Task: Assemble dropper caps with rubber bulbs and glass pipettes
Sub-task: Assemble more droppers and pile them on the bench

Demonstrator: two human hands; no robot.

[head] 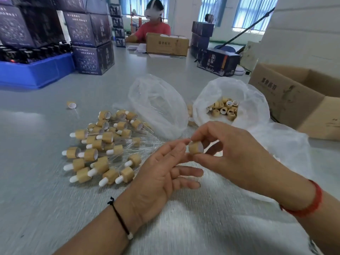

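My right hand pinches a bamboo-coloured dropper cap between thumb and fingers, above the table's middle. My left hand is beside it, palm up, its forefinger and thumb tips touching the cap's left side; whether they hold a bulb there is hidden. A heap of assembled droppers with white bulbs and glass pipettes lies to the left. A white plastic bag at the right holds several bare caps. Another clear bag, in the middle, holds glass pipettes.
One lone cap lies apart at the far left. An open cardboard box stands at the right. A blue crate of dark bottles and stacked dark boxes stand at the back left. Another person works across the table behind a carton.
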